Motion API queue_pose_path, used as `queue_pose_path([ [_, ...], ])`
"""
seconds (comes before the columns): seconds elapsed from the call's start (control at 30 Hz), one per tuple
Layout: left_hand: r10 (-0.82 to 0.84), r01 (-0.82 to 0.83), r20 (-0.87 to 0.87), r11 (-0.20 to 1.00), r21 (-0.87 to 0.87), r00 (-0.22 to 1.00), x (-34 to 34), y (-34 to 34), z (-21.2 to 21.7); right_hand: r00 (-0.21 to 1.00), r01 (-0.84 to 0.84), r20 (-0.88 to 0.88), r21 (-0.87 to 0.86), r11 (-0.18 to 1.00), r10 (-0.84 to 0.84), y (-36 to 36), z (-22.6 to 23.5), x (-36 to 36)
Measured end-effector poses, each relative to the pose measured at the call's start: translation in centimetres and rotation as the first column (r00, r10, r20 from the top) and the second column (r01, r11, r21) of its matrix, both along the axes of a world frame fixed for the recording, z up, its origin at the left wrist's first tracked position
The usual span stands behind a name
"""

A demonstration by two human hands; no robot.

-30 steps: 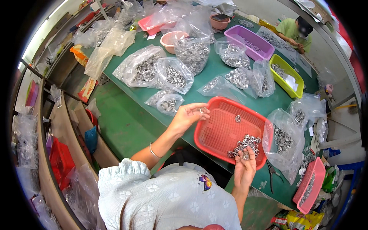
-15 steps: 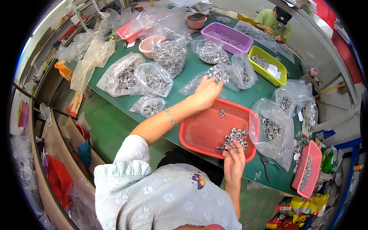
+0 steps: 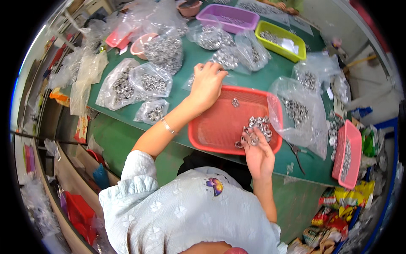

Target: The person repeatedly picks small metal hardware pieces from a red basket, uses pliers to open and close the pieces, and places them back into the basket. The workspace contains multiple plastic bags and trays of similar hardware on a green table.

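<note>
Metal rings [image 3: 257, 128] lie in a small heap in the near right corner of the red tray [image 3: 211, 131], and my right hand [image 3: 258, 154] rests on the tray's near rim with its fingers spread apart into that heap; I cannot tell whether any ring is pinched between them. One single ring [image 3: 235, 102] lies apart from the heap, toward the far side of the tray. My left hand [image 3: 207, 84] reaches over the tray's far left corner, fingers curled down on a flat clear bag [image 3: 192, 80] that lies on the green table [image 3: 262, 80] just beyond the rim; whether it grips the bag or only presses on it is hidden by the back of the hand. A thin bracelet [image 3: 168, 126] sits on that forearm.

Just right of the tray a large clear bag [image 3: 296, 112] of rings leans against its edge. Beyond it a pink tray [image 3: 347, 154] with more metal parts lies along the table's right edge, and dark pliers [image 3: 296, 154] lie on the table between the two trays. To the left of my left arm several filled clear bags [image 3: 135, 84] are clustered. At the far side stand a yellow-green bin [image 3: 280, 40], a purple bin [image 3: 227, 17] and a pink bowl [image 3: 141, 44], with more bags of rings [image 3: 237, 53] between them and my left hand.
</note>
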State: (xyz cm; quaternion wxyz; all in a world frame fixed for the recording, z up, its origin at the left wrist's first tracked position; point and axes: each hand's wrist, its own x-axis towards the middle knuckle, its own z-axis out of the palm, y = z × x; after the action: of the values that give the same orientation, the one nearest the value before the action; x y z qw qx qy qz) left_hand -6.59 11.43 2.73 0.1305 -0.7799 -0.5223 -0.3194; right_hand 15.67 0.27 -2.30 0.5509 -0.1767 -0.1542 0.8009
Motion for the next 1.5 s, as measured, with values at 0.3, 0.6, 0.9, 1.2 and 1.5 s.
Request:
queue_pose_path([
  [0.3, -0.185, 0.515, 0.611, 0.745, -0.423, 0.77, 4.5, -9.4, 0.3, 0.991, 0.036, -0.127, -0.066, 0.997, -0.044, -0.2, 2.6, -0.7],
  [0.6, -0.007, 0.549, 0.681, 0.597, -0.584, 0.732, 3.9, -11.5, -1.2, 0.975, -0.169, -0.183, -0.23, 0.958, 0.128, 0.3, 0.7, -0.2],
  [0.9, 0.744, 0.839, 0.411, 0.533, 0.111, -0.527, 6.2, -11.7, -4.8, 0.472, -0.481, 0.865, 0.416, 0.772, -0.172, -1.2, 3.3, -3.2],
  [1.2, 0.342, 0.468, 0.501, 0.871, 0.149, -0.795, -0.7, -9.1, -2.1, 0.522, -0.372, 0.807, 0.506, 0.778, -0.276, 0.3, 3.6, -0.1],
  [1.5, 0.117, -0.266, 0.986, 0.953, -0.145, -0.118, -13.8, -4.0, -1.5, 0.169, -0.419, 0.919, 0.394, 0.818, -0.356, 2.1, 2.5, 2.4],
])
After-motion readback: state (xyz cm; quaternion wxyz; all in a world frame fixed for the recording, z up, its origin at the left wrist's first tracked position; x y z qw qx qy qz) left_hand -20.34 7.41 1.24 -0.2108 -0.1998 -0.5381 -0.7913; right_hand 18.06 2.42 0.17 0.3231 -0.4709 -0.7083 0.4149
